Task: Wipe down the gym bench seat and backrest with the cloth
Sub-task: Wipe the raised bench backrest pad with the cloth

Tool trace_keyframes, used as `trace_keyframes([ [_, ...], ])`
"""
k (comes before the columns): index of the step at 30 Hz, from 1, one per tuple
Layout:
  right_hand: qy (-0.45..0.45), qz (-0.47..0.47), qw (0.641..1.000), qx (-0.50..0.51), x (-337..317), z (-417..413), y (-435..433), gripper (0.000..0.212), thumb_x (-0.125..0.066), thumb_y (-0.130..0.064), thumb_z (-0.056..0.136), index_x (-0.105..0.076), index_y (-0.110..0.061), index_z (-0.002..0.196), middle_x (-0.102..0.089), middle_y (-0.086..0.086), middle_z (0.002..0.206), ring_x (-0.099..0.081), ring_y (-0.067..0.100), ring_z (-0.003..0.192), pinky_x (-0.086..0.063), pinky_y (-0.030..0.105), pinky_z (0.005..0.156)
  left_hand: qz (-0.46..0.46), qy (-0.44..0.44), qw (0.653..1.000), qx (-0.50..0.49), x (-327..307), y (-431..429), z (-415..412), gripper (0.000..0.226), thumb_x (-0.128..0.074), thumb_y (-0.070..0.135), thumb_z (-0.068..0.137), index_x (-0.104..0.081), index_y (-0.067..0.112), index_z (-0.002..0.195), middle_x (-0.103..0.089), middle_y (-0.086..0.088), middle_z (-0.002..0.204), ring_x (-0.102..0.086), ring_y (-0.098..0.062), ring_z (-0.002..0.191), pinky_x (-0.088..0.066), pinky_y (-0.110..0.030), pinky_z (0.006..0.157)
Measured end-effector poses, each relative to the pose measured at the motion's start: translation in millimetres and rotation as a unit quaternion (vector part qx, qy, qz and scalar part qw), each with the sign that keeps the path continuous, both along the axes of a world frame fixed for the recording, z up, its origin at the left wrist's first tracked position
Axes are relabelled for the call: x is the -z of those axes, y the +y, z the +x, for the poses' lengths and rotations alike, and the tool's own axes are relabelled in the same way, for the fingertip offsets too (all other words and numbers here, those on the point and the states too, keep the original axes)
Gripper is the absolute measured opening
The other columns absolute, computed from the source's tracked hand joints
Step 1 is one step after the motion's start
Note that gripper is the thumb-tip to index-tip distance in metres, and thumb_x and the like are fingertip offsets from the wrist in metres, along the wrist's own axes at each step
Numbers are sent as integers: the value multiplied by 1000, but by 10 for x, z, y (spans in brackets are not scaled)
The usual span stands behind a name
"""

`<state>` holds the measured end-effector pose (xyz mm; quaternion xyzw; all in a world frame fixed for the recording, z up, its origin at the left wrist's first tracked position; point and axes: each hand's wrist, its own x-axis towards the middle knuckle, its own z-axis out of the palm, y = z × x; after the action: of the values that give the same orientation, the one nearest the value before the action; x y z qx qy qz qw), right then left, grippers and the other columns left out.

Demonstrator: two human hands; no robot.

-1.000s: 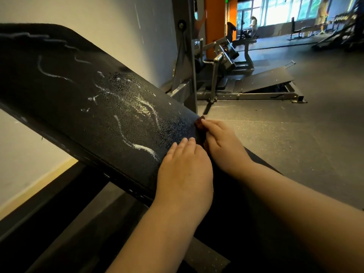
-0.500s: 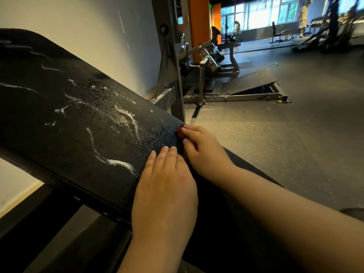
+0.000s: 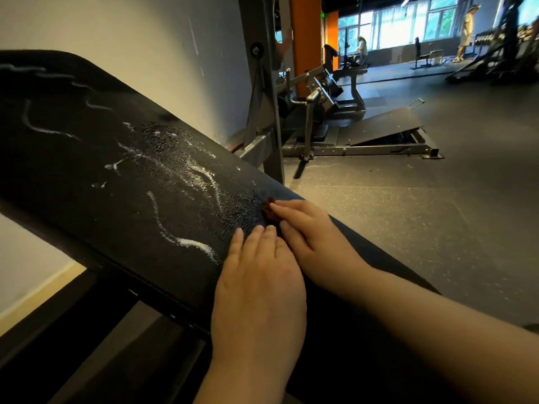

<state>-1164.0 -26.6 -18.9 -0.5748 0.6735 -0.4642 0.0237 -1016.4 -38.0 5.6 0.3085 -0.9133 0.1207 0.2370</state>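
The black padded backrest [image 3: 87, 170] slopes down from upper left to lower right. White foam streaks [image 3: 163, 223] and wet droplets cover its middle. At its lower end my left hand [image 3: 259, 281] lies flat on the pad, fingers straight and together. Beside it, my right hand [image 3: 315, 240] presses a small brown cloth [image 3: 269, 210] against the pad. Only a bunched corner of the cloth shows past the fingertips. The dark seat pad [image 3: 335, 330] runs on below my hands, mostly in shadow.
A grey steel upright [image 3: 262, 97] stands just behind the backrest by the white wall. Beyond it is a machine with a sloped footplate [image 3: 388, 126] and an orange pillar [image 3: 306, 39]. Speckled rubber floor [image 3: 408, 228] lies to the right. A person [image 3: 466, 27] stands far back by the windows.
Both hands stay side by side at the lower end of the backrest, the right still on the cloth. Mainly my view has shifted; the foam streaks look the same.
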Motion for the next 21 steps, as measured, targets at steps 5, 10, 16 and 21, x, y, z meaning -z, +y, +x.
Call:
trace_keyframes([
  [5, 17, -12, 999, -40, -7, -71, 45, 40, -52, -20, 103, -54, -28, 143, -50, -17, 140, -45, -5, 127, -36, 12, 107, -11, 26, 1000, -10, 35, 3, 9, 42, -73, 10, 81, -67, -4, 120, -66, -19, 126, -62, -30, 122, -45, -51, 109],
  [10, -98, 1, 992, 84, -176, -307, -495, 37, -51, -14, 103, -59, -13, 138, -53, 1, 141, -64, 16, 106, -51, 36, 102, -9, 33, 999, -15, 30, 8, 14, 39, -71, 11, 83, -68, -3, 120, -67, -17, 126, -61, -28, 122, -44, -51, 110],
  [16, 6, -31, 998, -57, -90, 103, 27, 38, -57, -16, 101, -60, -28, 137, -53, -20, 137, -46, -7, 127, -35, 9, 107, -8, 100, 995, -10, 69, 42, 36, 35, -74, 9, 81, -70, 2, 115, -70, -12, 118, -65, -26, 115, -48, -46, 106],
  [21, -45, -10, 999, 6, -171, -301, -353, 38, -49, -6, 102, -61, -15, 137, -54, -5, 138, -62, 3, 93, -45, 6, 85, -15, 84, 996, 6, 72, 31, 34, 29, -72, 11, 78, -73, 3, 106, -71, -10, 113, -66, -26, 113, -51, -43, 103],
])
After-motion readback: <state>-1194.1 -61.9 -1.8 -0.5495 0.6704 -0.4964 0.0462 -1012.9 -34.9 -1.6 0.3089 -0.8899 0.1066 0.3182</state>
